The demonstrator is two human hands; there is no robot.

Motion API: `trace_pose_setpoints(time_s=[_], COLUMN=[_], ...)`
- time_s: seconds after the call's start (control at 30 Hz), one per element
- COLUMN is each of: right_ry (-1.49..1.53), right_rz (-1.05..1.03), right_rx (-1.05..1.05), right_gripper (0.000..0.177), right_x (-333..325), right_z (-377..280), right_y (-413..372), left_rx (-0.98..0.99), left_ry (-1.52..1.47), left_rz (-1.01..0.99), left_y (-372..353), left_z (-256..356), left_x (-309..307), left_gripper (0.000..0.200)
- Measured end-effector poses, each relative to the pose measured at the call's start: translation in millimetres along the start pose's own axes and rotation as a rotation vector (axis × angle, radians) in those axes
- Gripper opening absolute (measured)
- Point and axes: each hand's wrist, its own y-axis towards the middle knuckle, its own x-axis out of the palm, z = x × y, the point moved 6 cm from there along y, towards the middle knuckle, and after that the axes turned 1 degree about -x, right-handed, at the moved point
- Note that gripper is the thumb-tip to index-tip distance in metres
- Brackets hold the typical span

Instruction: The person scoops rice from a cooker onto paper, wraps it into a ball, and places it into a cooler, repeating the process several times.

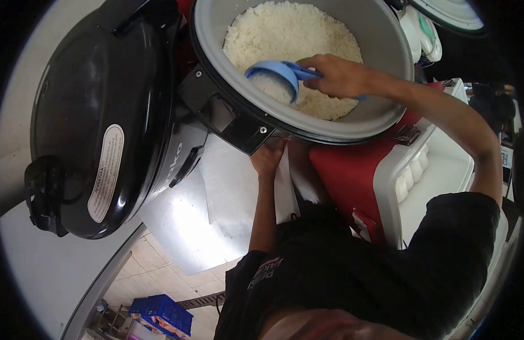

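Observation:
My right hand (335,76) is closed round the handle of a blue scoop (275,71) inside a large grey pot (216,34). White rice (290,28) fills the pot's lower part, and some rice lies in or against the scoop's bowl. Below the pot's front rim is my left hand (269,158), at the edge of white paper sheets (233,187) on a metal surface. The pot's edge partly hides its fingers, so what they touch cannot be made out.
A black-lidded rice cooker (98,113) stands at the left. At the right is an open red and white cooler (347,175) with white wrapped packets (409,178) inside. A blue crate (163,311) shows at the bottom left.

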Motion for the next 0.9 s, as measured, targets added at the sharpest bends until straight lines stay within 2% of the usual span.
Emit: trace_pose_setpoints(time_s=[0.03,0.1,0.23,0.3,0.33,0.4,0.47,0.53,0.6,0.63,0.7,0.73,0.77,0.83,0.9], right_ry=[-0.001,-0.200,-0.180,0.012,0.017,0.078,0.155,0.225,0.571,0.577,0.714,0.729,0.729,0.843,0.859], right_rz=[0.004,0.158,0.136,-0.008,-0.006,-0.070,-0.101,-0.134,-0.353,-0.357,-0.337,-0.293,-0.293,-0.143,-0.145], right_rx=[-0.003,-0.381,-0.337,-0.124,-0.126,0.019,-0.010,-0.034,0.048,0.044,0.016,0.035,0.025,0.084,0.052], right_gripper=[0.040,0.039,0.041,0.046,0.046,0.050,0.050,0.050,0.043,0.043,0.031,0.019,0.019,0.029,0.032], right_x=[5,12,4,-4,-11,-19,-23,-30,-23,-22,-23,-25,-25,-28,-27], right_z=[3,-11,-9,-4,-10,-11,-6,4,16,18,13,12,11,21,21], right_y=[3,-1,-27,-42,-49,-59,-61,-58,-50,-45,-29,-19,-8,21,35], left_rx=[-0.035,-0.072,-0.076,-0.111,-0.068,-0.022,0.104,0.098,0.089,0.110,0.131,0.112,0.096,0.098,0.098], left_ry=[-0.040,-0.083,-0.073,-0.061,-0.046,-0.024,0.092,0.048,0.007,0.003,0.008,-0.025,-0.061,-0.053,-0.045], left_rz=[-0.018,-0.042,-0.051,-0.054,-0.028,0.000,0.119,0.163,0.198,0.194,0.197,0.176,0.158,0.211,0.265], left_y=[2,-1,2,1,2,0,-5,-9,-12,-13,-14,-14,-12,-14,-19], left_z=[2,2,6,2,-3,-12,-11,-15,-21,-25,-28,-28,-26,-24,-30], left_x=[-1,-2,-1,2,6,11,12,13,17,20,19,18,18,16,18], left_gripper=[0.091,0.091,0.091,0.091,0.095,0.099,0.109,0.112,0.114,0.114,0.113,0.114,0.115,0.110,0.104])
